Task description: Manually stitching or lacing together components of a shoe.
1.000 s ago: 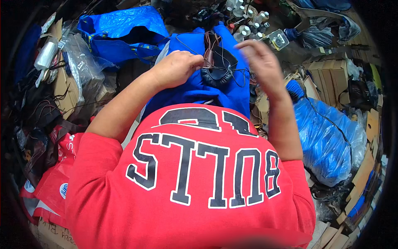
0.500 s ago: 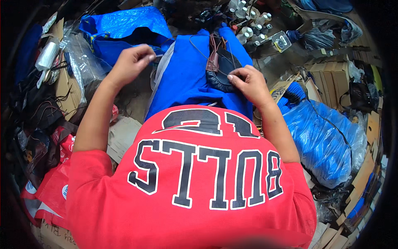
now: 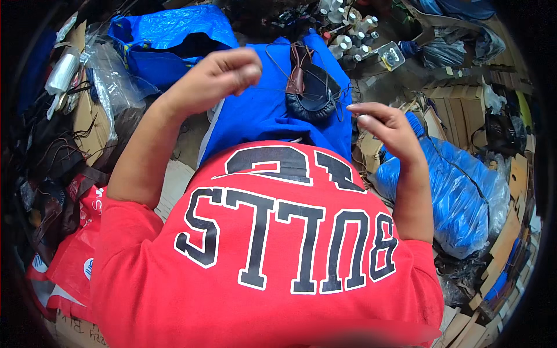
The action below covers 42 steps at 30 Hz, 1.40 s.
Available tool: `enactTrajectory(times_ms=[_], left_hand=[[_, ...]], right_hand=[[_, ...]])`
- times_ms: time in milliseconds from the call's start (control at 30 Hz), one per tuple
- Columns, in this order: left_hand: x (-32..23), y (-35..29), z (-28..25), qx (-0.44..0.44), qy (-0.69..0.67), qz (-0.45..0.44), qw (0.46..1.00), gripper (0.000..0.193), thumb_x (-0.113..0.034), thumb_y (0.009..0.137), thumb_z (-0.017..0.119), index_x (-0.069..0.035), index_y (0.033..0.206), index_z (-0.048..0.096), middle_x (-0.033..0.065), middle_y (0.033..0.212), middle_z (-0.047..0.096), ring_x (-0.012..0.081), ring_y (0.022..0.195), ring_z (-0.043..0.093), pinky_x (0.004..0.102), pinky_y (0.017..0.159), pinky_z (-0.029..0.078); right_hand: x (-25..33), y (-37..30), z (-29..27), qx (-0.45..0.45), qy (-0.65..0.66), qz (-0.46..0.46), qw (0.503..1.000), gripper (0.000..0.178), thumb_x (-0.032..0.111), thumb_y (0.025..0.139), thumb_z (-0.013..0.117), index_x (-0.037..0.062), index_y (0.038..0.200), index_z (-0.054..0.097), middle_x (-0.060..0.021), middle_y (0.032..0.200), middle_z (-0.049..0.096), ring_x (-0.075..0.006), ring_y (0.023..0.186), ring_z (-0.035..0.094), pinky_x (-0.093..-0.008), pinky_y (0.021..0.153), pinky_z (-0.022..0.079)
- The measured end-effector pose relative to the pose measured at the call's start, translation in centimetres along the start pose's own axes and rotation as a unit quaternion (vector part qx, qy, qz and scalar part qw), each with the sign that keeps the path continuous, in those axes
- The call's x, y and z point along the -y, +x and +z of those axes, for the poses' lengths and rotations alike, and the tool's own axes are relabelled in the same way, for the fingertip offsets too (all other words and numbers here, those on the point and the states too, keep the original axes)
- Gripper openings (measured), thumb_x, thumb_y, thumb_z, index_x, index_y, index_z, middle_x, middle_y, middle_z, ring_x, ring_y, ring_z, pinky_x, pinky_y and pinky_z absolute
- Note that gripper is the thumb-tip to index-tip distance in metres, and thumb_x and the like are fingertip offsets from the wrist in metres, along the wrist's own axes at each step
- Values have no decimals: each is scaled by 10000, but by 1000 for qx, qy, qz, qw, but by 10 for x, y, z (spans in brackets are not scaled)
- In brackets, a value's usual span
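Note:
A black gathered, leather-like piece (image 3: 312,104) with a puckered edge lies on my lap. A small brown leather piece (image 3: 295,82) with thin strands sits against its left side. My left hand (image 3: 226,75) is raised to the left of it, fingers curled in a pinch; what they hold is too thin to make out. Beside the black piece on the right, my right hand (image 3: 386,124) pinches a thin dark thread (image 3: 342,104) between thumb and forefinger. Loose loops of thread lie across the black piece.
A blue bag (image 3: 174,37) gapes at the far left, with clear plastic wrap (image 3: 119,75) beside it. Several small bottles (image 3: 354,35) stand at the far right. A plastic-wrapped blue bundle (image 3: 447,185) and cardboard (image 3: 461,110) crowd my right side.
My left hand has moved right and nearer to my lap. My right hand has drawn away from the black piece, to the right and slightly nearer me.

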State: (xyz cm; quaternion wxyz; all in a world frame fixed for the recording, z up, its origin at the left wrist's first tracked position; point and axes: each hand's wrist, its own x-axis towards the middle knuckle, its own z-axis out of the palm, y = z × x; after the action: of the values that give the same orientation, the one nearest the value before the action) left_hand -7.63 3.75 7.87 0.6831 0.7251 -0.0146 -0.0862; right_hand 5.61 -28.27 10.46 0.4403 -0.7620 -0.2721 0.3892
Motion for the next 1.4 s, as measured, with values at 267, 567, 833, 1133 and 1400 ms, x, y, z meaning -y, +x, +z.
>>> enactTrajectory(times_ms=[267,567,833,1133,1400], left_hand=[[46,-66,-159,-283,560,-30,778,223,-219,771,700,-35,893,660,129,812,626,263,764,608,339,695,474],[41,-99,-194,-408,497,-156,750,231,-240,788,684,-51,920,687,99,802,672,206,709,630,307,669,477],[35,54,51,-11,388,107,915,346,-128,735,715,-121,1076,656,142,1065,611,308,971,596,373,845,482],[56,55,66,76,299,96,946,261,-16,697,650,-55,953,676,131,876,654,291,850,627,364,750,498],[54,73,73,10,467,75,881,343,-110,760,591,-127,1099,640,114,900,605,295,823,607,386,729,497]], right_hand=[[-89,-58,-116,-205,-274,92,935,224,145,851,626,38,1043,667,-58,947,676,-104,866,599,-240,781,458],[-146,-146,-236,-401,-351,169,829,452,225,878,581,52,1289,505,-113,1142,614,-166,1033,563,-264,909,406],[-47,5,-26,-134,34,39,990,318,216,938,499,96,1217,590,62,849,536,-32,715,405,-184,647,354],[-70,27,33,-48,112,75,990,253,299,867,634,47,892,625,58,762,556,-36,718,465,-195,660,386],[-64,31,33,-35,65,100,992,232,290,849,652,61,862,616,57,751,545,-32,683,442,-199,610,365]])
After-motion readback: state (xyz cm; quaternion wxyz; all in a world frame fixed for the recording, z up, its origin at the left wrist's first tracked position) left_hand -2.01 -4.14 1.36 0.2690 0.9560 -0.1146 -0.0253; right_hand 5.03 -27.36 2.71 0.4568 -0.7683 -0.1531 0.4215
